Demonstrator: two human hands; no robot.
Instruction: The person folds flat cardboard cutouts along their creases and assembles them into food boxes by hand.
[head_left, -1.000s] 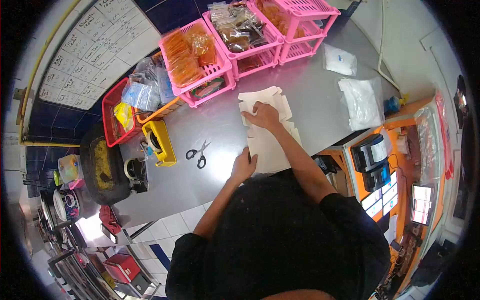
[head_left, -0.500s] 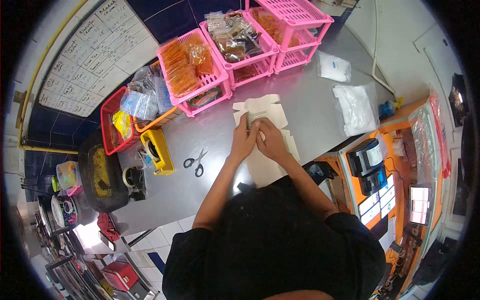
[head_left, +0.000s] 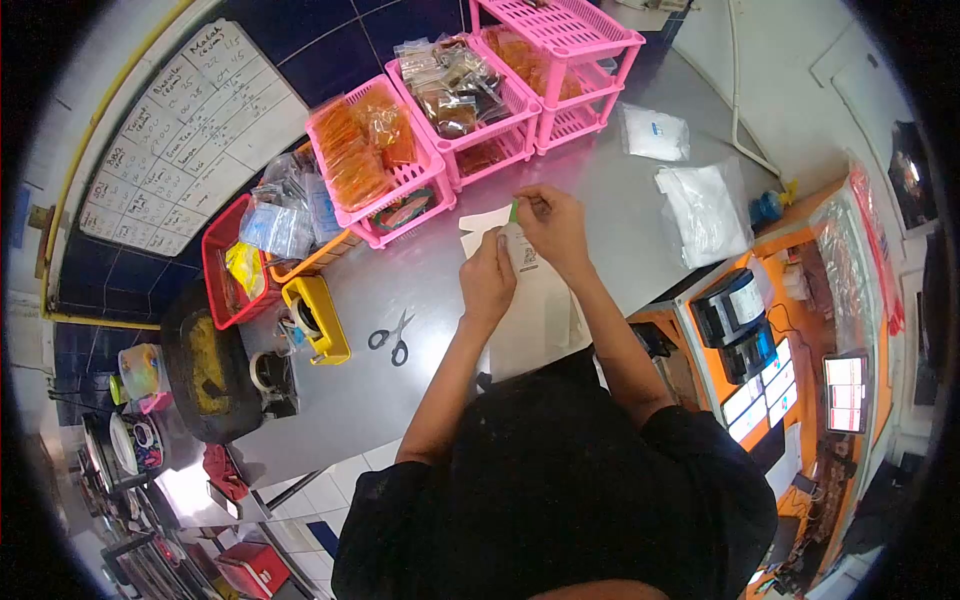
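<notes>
A person's grips pinch a printed slip (head_left: pixel 527 257) over a flat carton (head_left: pixel 540 325), just above the frame's centre.
The left grip (head_left: pixel 488 276) is narrow at the slip's left edge; the right grip (head_left: pixel 553 232) is narrow at its top, beside a green tip (head_left: pixel 514 211). The carton lies on the counter (head_left: pixel 425 265), its near end by the black shirt (head_left: pixel 550 490). Scissors (head_left: pixel 398 347) lie left of centre, pink baskets (head_left: pixel 398 197) stand at upper centre.

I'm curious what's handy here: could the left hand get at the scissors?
Probably yes: the scissors lie on the table to the left of the left hand, with nothing between, though that hand is busy at the cardboard.
</notes>
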